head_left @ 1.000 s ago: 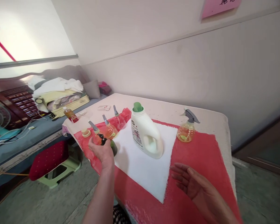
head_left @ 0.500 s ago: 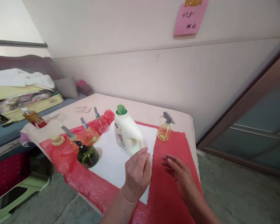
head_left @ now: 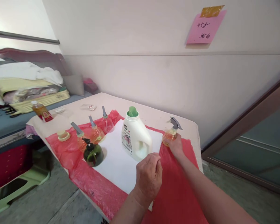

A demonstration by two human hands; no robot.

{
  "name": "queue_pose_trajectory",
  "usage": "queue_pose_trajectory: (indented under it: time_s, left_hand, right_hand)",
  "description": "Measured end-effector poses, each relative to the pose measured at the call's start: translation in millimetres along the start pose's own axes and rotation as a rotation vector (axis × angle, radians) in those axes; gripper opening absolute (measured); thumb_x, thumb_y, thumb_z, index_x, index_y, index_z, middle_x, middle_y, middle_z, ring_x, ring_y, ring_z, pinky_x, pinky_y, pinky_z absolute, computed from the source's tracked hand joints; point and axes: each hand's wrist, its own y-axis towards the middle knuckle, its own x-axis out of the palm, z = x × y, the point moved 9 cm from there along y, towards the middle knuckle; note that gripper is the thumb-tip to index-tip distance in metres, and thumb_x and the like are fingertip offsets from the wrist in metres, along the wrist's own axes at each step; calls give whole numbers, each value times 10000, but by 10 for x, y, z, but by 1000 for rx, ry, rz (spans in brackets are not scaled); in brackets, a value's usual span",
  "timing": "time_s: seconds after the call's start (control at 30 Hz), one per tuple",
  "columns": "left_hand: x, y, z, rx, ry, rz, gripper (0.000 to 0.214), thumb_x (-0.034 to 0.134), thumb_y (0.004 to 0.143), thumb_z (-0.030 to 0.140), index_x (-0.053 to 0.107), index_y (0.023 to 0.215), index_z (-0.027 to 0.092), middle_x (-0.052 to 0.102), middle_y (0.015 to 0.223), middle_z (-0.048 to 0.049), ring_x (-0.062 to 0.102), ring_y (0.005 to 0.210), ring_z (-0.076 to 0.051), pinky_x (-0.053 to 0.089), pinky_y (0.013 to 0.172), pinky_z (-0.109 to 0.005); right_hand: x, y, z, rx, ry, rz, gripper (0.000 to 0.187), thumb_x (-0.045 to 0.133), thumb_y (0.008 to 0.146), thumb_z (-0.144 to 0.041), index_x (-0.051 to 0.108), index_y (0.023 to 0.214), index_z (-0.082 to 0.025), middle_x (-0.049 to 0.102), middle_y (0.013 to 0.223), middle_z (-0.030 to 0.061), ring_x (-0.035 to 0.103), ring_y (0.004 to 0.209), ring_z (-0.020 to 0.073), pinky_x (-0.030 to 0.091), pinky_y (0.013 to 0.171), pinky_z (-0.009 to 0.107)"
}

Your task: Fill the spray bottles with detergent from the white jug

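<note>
My right hand (head_left: 176, 147) is wrapped round the lower body of a clear spray bottle (head_left: 169, 135) with a grey trigger head, standing upright on the red covering. My left hand (head_left: 149, 174) is curled into a fist, with nothing visible in it; its fingers face away from me. It is in front of the handle of a white detergent jug (head_left: 134, 135), and I cannot tell whether they touch. The jug stands upright on a white sheet (head_left: 114, 168), its green spout (head_left: 132, 111) uncovered. To the left stands a dark green pump bottle (head_left: 93, 155).
More spray bottles (head_left: 107, 123) and a pale cap-like lid (head_left: 63, 135) are on the red plastic (head_left: 93, 189) at left. A brown bottle (head_left: 41, 111) stands near the table's left end. A pink note (head_left: 205, 29) hangs on the wall; a green stool (head_left: 21, 186) is lower left.
My right hand has reached forward and closed round the spray bottle. My left fist stays in front of the jug. The view has shifted, so everything sits further right.
</note>
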Motion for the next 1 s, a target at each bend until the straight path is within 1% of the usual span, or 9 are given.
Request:
queue_pose_trajectory:
  time_s: [0.13,0.23,0.33,0.4,0.5,0.57,0.67,0.83,1.0]
  left_hand:
    - [35,-2,-18,-34,-3,-25,264,436,865,61,585,1030,204,697,959,-94,661,926,-207,531,808,-337]
    - [63,-24,8,-80,-72,-32,253,469,872,106,600,1058,216,692,986,-93,654,957,-221,517,836,-355]
    - [76,-71,19,-219,-173,-4,421,609,830,231,537,1245,213,630,1195,-133,583,1132,-275,465,943,-417]
    - [117,-117,36,-312,-239,-34,595,690,774,308,482,1321,202,575,1287,-156,538,1193,-301,441,971,-438]
    - [178,-188,69,-398,-343,-139,404,670,791,348,595,1162,206,666,1071,-113,625,991,-263,486,854,-386]
    - [143,-230,33,-472,-431,-143,269,635,821,355,633,1047,210,680,920,-72,638,836,-219,494,760,-337]
    - [9,-259,-72,-557,-584,-2,247,640,821,366,639,1009,206,678,960,-68,633,855,-204,485,767,-307]
    - [0,-273,-204,-609,-887,192,249,634,831,347,606,1041,217,679,1006,-76,640,967,-219,477,869,-345]
    - [31,-267,-278,-681,-1015,266,308,587,856,432,601,1059,200,689,1026,-95,633,1046,-237,445,959,-396]
  right_hand:
    - [-228,-239,-151,-10,-29,14,693,780,657,-393,482,1245,-176,592,1174,101,552,1068,285,406,962,444]
    - [-488,-739,-306,-26,-7,-23,634,773,634,-453,521,1167,-222,623,1108,61,572,1026,281,424,934,417]
    - [-511,-1355,-470,-89,147,-242,572,762,673,-394,538,1184,-269,631,1141,44,574,1045,280,440,920,397]
    - [-522,-1673,-540,-155,156,-300,530,771,671,-349,578,1160,-278,626,1163,50,561,1073,292,445,924,399]
    - [-409,-1932,-554,-208,182,-470,630,815,632,-312,574,1214,-290,590,1254,55,532,1145,299,414,993,419]
    - [-302,-1992,-491,-112,342,-642,670,788,685,-387,520,1294,-308,529,1354,54,478,1237,292,377,1046,428]
    - [-242,-1977,-324,207,639,-725,544,612,824,-558,519,1301,-312,506,1392,53,451,1281,266,374,1049,430]
    - [-17,-2334,-331,685,993,-1053,535,415,899,-633,566,1255,-263,623,1234,102,617,1055,247,516,785,356]
    - [-17,-2282,-245,724,998,-920,415,495,886,-561,625,1121,-245,698,976,64,653,744,174,503,595,263]
